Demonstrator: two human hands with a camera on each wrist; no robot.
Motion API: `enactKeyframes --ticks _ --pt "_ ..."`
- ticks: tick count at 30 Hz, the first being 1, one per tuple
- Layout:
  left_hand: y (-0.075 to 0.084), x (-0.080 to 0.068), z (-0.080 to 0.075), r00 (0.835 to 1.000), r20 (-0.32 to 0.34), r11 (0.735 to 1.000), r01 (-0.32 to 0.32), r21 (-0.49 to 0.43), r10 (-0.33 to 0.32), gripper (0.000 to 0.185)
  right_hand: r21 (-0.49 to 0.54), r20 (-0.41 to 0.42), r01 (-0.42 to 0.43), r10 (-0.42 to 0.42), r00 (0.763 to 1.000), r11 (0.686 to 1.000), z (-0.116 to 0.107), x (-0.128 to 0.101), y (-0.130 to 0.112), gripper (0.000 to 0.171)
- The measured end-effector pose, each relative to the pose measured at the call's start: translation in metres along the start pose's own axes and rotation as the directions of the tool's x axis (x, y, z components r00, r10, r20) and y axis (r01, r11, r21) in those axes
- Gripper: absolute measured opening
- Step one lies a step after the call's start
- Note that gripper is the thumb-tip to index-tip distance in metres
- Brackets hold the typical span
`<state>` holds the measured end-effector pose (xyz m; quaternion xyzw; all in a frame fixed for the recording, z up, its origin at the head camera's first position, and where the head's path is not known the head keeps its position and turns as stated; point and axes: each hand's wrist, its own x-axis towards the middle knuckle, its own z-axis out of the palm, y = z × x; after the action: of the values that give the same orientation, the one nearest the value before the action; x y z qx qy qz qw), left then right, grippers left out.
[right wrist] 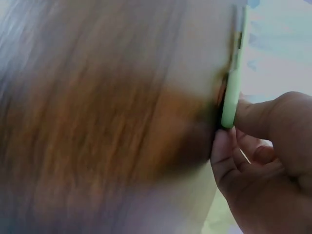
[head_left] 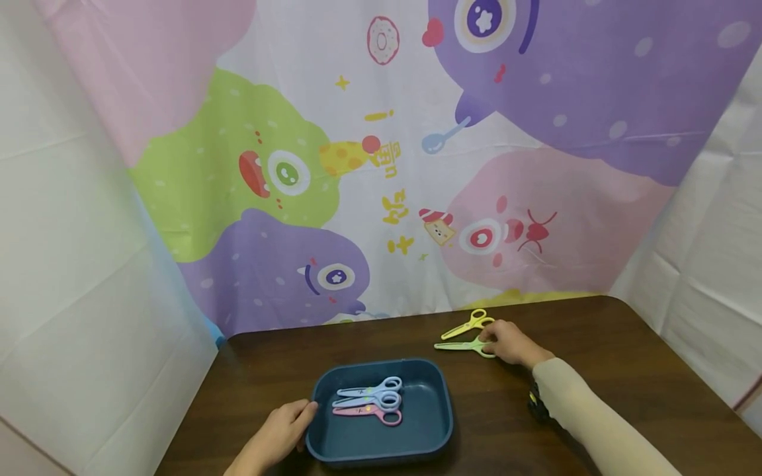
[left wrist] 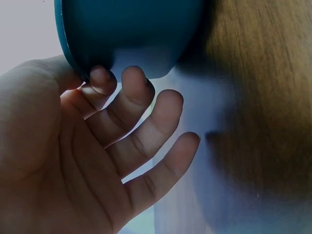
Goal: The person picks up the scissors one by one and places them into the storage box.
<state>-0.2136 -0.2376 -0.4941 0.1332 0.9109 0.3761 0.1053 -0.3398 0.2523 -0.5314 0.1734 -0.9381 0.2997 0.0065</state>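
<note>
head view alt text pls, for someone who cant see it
A person's right hand pinches green scissors on a brown table, beside yellow scissors. The left hand touches the rim of a blue tray holding three pastel scissors, before a cartoon monster backdrop.

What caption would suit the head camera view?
Right hand pinches green scissors on the table; left hand steadies the blue tray.

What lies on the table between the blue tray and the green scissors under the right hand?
Nothing: in the head view only bare brown table separates the blue tray from the green scissors that the right hand grips.
</note>
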Motion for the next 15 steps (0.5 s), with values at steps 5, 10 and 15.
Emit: enactKeyframes --ticks 5,10,15 --pt "0.0008 -0.0006 -0.0002 1.0 0.002 1.0 0.012 -0.01 -0.012 0.042 -0.052 0.027 0.01 -0.008 1.0 0.999 0.0007 0.0007 -0.0044 0.013" --pt "0.0004 -0.0005 0.0002 1.0 0.001 1.0 0.007 -0.006 -0.007 0.042 -0.062 0.034 -0.013 0.015 0.999 0.998 0.0016 -0.0009 -0.0064 0.012" --pt "0.0008 -0.0008 0.0002 1.0 0.0 1.0 0.0 -0.005 0.0 0.042 -0.056 0.031 -0.015 0.017 0.999 0.998 0.002 -0.0033 -0.007 0.01"
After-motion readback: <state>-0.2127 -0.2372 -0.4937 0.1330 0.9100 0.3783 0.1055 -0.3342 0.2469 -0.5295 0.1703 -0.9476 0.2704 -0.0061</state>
